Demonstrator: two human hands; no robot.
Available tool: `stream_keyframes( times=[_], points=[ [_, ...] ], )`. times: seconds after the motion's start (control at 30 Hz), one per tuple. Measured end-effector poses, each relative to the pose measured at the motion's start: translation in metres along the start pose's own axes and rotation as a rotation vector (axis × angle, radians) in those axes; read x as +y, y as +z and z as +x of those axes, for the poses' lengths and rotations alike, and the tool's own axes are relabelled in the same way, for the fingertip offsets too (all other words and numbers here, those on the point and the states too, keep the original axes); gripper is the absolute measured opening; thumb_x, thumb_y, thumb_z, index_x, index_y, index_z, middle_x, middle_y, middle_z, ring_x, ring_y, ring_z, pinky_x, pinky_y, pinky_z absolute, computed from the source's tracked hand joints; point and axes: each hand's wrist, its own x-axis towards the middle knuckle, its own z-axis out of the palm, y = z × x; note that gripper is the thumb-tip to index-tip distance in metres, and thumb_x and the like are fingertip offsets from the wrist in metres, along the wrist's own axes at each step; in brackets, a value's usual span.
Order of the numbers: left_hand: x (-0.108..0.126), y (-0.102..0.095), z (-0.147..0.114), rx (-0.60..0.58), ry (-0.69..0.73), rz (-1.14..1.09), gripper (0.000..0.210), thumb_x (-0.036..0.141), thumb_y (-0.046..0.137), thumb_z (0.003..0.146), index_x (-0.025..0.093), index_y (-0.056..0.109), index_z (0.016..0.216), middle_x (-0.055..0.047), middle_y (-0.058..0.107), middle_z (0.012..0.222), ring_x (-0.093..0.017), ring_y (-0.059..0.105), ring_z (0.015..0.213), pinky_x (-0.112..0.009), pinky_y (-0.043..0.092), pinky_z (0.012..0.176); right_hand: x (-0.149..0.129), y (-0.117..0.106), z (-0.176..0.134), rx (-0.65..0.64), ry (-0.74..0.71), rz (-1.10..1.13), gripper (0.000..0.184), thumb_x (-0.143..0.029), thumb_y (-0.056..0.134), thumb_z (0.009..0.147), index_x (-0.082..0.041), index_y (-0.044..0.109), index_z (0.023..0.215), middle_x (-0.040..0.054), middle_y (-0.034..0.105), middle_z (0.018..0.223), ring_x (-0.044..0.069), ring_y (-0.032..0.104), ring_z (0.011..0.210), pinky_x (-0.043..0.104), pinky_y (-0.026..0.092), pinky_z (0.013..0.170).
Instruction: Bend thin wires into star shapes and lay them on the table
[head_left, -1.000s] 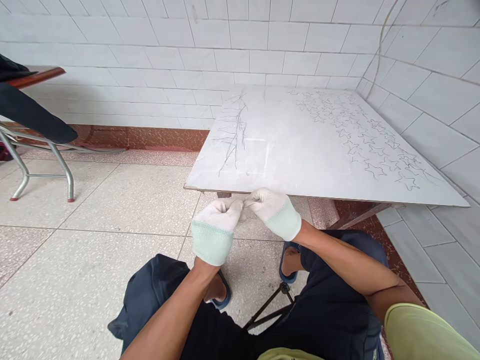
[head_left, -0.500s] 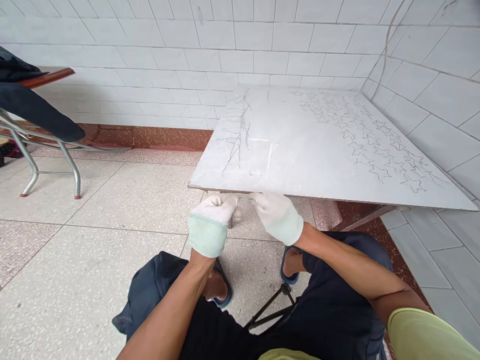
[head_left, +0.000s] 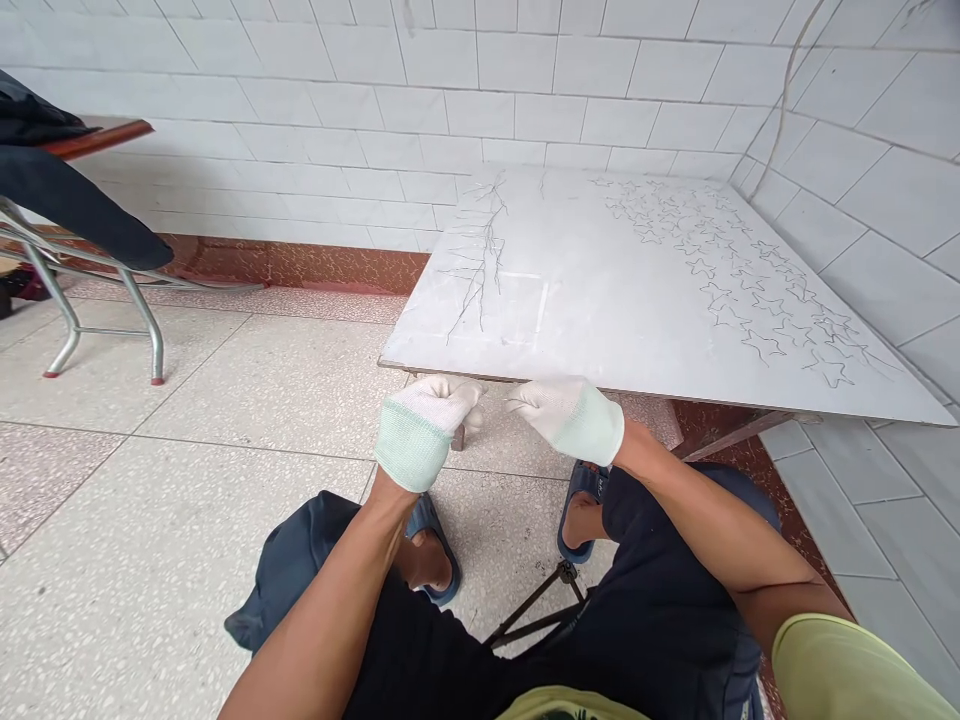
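Note:
Both my hands wear white gloves with pale green cuffs, just in front of the near edge of the white tabletop. My left hand is closed, its thumb and fingers pinched on what looks like a thin wire, barely visible at the tips. A short gap away, my right hand pinches too, fingertips facing the left ones; its hold on the same wire is hard to make out. Loose dark wires lie in a long bunch at the table's left. Many star-shaped wire outlines spread over its right side.
White tiled walls border the table at the back and right. A folding chair with metal legs stands at far left, dark cloth over it. Below my hands are my slippered feet and thin dark crossed legs of a stand or stool.
My right hand has shifted slightly right and its wrist lies flatter. The gap between the fingertips is about the same or a little wider. The view has tilted slightly.

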Motion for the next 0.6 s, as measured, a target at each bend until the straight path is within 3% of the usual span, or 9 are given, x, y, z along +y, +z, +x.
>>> stream_keyframes(
  times=[0.27, 0.43, 0.6],
  points=[
    [0.001, -0.004, 0.008, -0.106, -0.048, -0.04, 0.035, 0.051, 0.075, 0.069, 0.024, 0.062, 0.051, -0.003, 0.067, 0.052, -0.016, 0.056, 0.043, -0.029, 0.044, 0.046, 0.009, 0.022, 0.0, 0.234, -0.118, -0.28, 0.033, -0.026, 0.047, 0.113, -0.019, 0.075, 0.096, 0.0034, 0.065, 0.069, 0.018, 0.056, 0.064, 0.034, 0.024, 0.063],
    [0.007, -0.005, 0.008, -0.126, -0.118, -0.056, 0.032, 0.052, 0.082, 0.057, 0.024, 0.065, 0.052, -0.002, 0.064, 0.047, -0.018, 0.058, 0.047, -0.03, 0.048, 0.047, 0.016, 0.021, -0.001, 0.171, -0.204, -0.326, 0.022, -0.013, 0.052, 0.105, -0.015, 0.074, 0.103, 0.0048, 0.065, 0.069, 0.019, 0.056, 0.065, 0.034, 0.029, 0.064],
    [0.002, -0.009, 0.009, -0.11, -0.08, -0.039, 0.033, 0.05, 0.081, 0.062, 0.023, 0.066, 0.05, -0.004, 0.067, 0.049, -0.018, 0.06, 0.047, -0.03, 0.049, 0.048, 0.017, 0.013, 0.001, 0.082, -0.183, -0.257, 0.024, -0.02, 0.05, 0.109, -0.015, 0.073, 0.106, 0.0058, 0.069, 0.075, 0.02, 0.059, 0.067, 0.033, 0.032, 0.065]
  ],
)
